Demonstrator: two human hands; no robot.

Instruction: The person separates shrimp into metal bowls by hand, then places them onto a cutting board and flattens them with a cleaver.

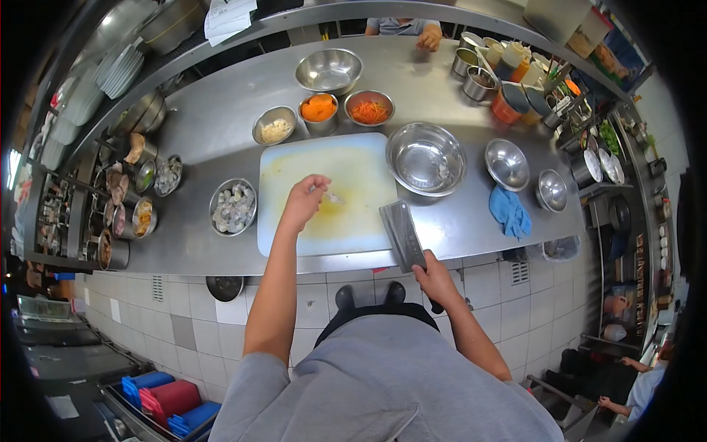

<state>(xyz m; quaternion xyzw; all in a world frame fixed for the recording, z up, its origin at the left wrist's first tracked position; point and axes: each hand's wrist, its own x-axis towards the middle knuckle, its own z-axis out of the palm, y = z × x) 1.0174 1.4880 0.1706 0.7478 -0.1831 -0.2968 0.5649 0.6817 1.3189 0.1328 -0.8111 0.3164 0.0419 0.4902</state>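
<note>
My left hand (303, 200) is over the white cutting board (283, 166), its fingers pinched on a small pale shrimp (333, 197). My right hand (434, 278) grips the handle of a broad cleaver (401, 232). The blade lies over the board's right edge, pointing away from me. Left of the board, a steel bowl (213, 215) holds several grey peeled shrimp (234, 206). Beyond the board's right corner is a larger steel bowl (401, 177) with a few pale pieces inside. Yellowish wet stains mark the board.
Behind the board stand bowls of pale slices (276, 131), orange slices (319, 108) and orange shreds (370, 112), plus a large steel bowl (329, 70). To the right are two steel bowls (507, 164) and a blue cloth (509, 212). Another person's hand (429, 37) shows across the table.
</note>
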